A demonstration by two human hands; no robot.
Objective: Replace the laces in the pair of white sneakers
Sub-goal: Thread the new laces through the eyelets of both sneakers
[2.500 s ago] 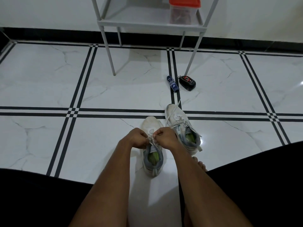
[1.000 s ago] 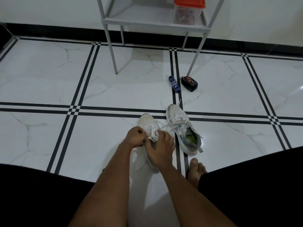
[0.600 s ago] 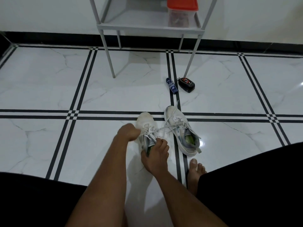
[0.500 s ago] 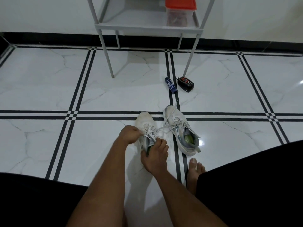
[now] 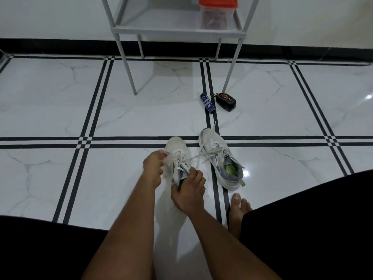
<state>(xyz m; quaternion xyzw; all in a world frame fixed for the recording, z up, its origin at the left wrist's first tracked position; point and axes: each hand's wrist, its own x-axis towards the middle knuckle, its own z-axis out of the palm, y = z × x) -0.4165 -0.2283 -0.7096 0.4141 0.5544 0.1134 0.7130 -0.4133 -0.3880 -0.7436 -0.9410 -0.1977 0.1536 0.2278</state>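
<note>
Two white sneakers stand on the tiled floor in front of me, toes pointing away. My right hand [image 5: 188, 191] grips the heel end of the left sneaker [image 5: 176, 150] at its collar and tongue. My left hand [image 5: 153, 167] is at that shoe's left side, fingers curled at the laces; it is blurred and its hold is unclear. A loose white lace [image 5: 196, 157] runs from this shoe towards the right sneaker [image 5: 217, 151]. The right sneaker stands free, laced, with a green insole showing.
A small dark blue bottle [image 5: 207, 103] and a black case [image 5: 226, 101] lie on the floor beyond the shoes. A grey metal shelf [image 5: 177, 30] stands by the wall with a red-lidded box [image 5: 218, 11]. My bare foot [image 5: 238, 209] rests near the right sneaker.
My right hand left the laces and took hold of the left sneaker's heel end. My left hand moved along the shoe's left side. The left sneaker shifted slightly.
</note>
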